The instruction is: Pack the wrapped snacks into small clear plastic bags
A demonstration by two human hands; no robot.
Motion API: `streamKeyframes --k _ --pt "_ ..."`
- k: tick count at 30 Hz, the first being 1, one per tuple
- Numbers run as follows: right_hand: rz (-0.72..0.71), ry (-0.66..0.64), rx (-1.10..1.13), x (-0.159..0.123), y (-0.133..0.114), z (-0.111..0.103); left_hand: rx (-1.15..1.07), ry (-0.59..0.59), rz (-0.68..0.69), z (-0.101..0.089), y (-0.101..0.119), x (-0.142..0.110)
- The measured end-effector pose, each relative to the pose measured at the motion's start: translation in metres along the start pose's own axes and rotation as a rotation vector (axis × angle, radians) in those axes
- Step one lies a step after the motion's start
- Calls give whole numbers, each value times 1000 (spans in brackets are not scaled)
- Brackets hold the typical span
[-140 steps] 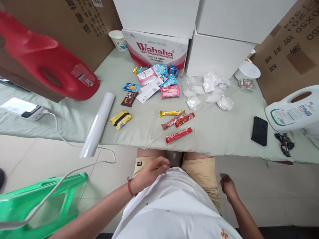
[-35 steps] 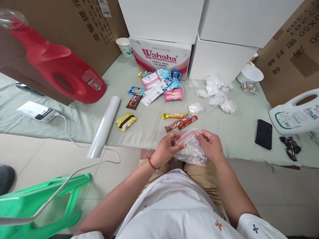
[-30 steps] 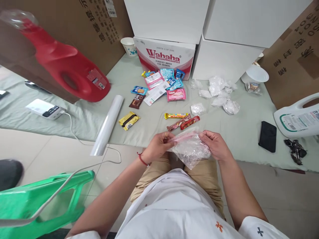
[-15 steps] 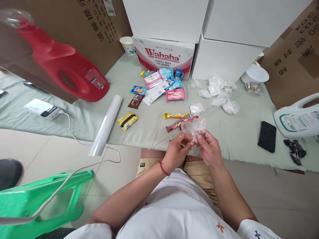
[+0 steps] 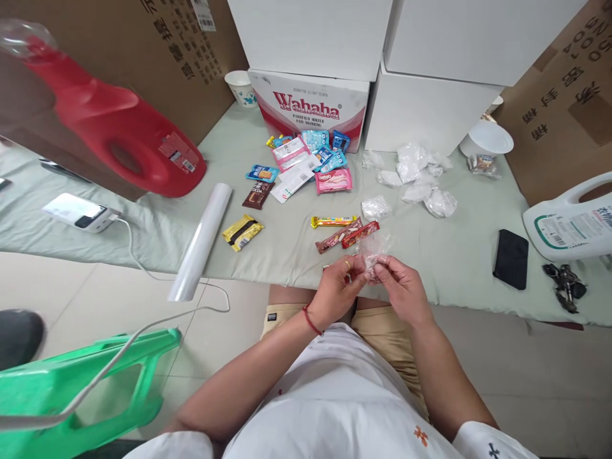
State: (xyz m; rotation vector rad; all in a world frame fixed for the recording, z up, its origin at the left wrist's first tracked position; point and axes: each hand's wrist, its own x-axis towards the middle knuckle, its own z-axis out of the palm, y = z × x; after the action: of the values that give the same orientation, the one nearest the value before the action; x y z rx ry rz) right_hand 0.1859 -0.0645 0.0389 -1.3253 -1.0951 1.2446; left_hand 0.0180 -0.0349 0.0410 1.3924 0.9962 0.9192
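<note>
Crumpled clear plastic wrap (image 5: 375,247) is pinched between my two hands at the table's front edge. My left hand (image 5: 340,284) is closed on its left side, and my right hand (image 5: 404,285) grips the right side with thumb and fingers. Just beyond the wrap lie a red wrapped snack bar (image 5: 361,234), a brown wrapped bar (image 5: 335,238) and a thin yellow-packaged snack (image 5: 333,221). Another small wrapped item by my left hand is mostly hidden. Farther off sits a crumpled plastic lump (image 5: 376,208).
Several snack packets, among them a pink one (image 5: 333,181), lie before the Wahaba-style "Wahaha" carton (image 5: 310,105). More plastic lumps (image 5: 414,162) are right of them. A film roll (image 5: 201,242), yellow packet (image 5: 243,232) and red jug (image 5: 119,137) stand left; a phone (image 5: 510,259) and keys (image 5: 564,284) lie right.
The plastic wrap has drawn in and lower between my hands, so more of the red bar shows. My right hand has turned slightly; the view has shifted a little.
</note>
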Motion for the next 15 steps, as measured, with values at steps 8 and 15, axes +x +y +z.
streamKeyframes --k 8,15 --pt "-12 36 -154 -6 -3 -13 -185 39 -106 -14 -4 -1" --pt "-152 -65 -350 -10 -18 -2 54 189 -3 -2 5 9"
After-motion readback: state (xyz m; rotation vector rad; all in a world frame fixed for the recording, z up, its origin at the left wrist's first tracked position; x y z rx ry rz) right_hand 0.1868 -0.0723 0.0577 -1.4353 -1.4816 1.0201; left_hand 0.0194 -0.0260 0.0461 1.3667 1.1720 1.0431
